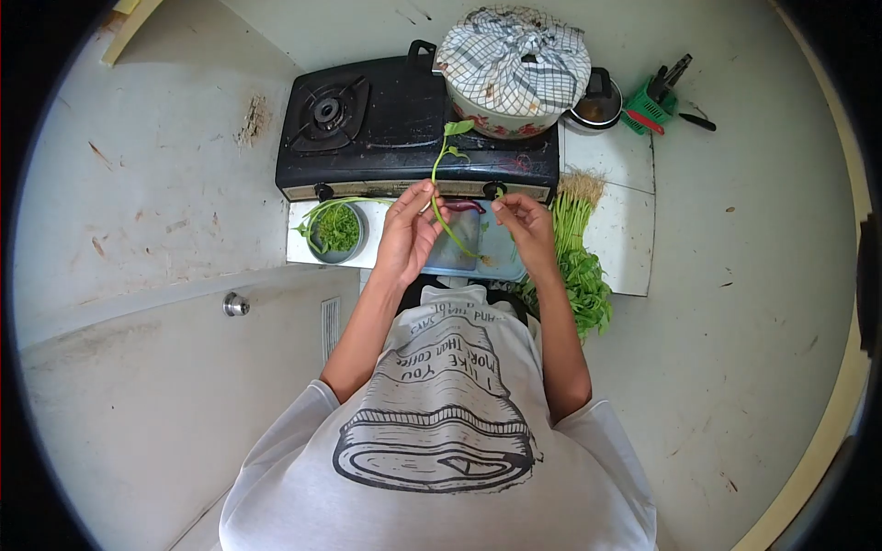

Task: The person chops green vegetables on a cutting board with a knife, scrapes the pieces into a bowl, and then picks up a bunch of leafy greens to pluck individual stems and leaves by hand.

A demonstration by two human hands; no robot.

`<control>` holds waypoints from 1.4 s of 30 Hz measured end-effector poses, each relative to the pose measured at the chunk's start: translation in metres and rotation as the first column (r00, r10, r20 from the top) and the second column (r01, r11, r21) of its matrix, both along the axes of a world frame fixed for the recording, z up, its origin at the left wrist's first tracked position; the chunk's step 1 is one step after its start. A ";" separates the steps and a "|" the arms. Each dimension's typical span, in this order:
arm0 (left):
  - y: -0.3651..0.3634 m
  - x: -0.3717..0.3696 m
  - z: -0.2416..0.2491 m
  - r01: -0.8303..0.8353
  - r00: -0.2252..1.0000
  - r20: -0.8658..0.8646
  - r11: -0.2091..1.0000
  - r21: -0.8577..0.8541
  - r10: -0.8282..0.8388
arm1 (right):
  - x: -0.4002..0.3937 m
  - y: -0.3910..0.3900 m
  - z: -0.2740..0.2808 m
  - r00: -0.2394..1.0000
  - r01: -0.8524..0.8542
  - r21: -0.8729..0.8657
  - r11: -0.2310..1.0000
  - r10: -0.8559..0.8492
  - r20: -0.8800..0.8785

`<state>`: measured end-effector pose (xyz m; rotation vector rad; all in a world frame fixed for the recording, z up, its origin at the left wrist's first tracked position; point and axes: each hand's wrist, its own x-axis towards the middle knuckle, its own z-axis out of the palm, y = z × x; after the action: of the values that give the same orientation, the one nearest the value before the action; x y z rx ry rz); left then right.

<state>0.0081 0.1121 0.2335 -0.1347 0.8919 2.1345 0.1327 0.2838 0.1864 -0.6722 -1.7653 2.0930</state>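
My left hand (411, 231) pinches a long green stem (437, 197) with a few leaves at its top and a bent lower end. To the right, my right hand (525, 223) has its thumb and fingers pressed together, with a small bit of green leaf at the fingertips. Both hands are above a light blue tray (501, 253), where a dark red handle and small green scraps show. Left of the tray, a round bowl (360, 248) holds chopped greens (337, 227), with stems lying across its rim. A bundle of leafy stems (574, 230) with roots lies on the right.
Behind the hands stands a black two-burner stove (395, 119). A large pot (505, 106) covered with a checked cloth (514, 50) sits on it. A small pot (597, 110) and a green basket (643, 112) with knives are at the back right.
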 end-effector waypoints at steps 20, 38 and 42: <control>-0.044 0.000 0.003 -0.182 0.983 0.015 0.978 -0.098 0.184 | 0.003 -0.026 -0.228 0.852 -0.134 0.380 0.915 -0.090 0.516; -0.019 0.007 -0.004 0.120 0.992 -0.030 0.990 -0.075 -0.123 | 0.036 0.000 -0.119 0.965 0.050 0.240 0.969 -0.109 0.240; 0.003 0.014 0.002 0.236 0.969 -0.042 0.965 -0.115 -0.242 | 0.036 0.003 -0.027 0.971 0.135 0.093 0.986 -0.150 0.184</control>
<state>0.0222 0.1149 0.2351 -0.0205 1.0053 1.8737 0.1690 0.2868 0.1590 -0.9749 -1.8287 1.9068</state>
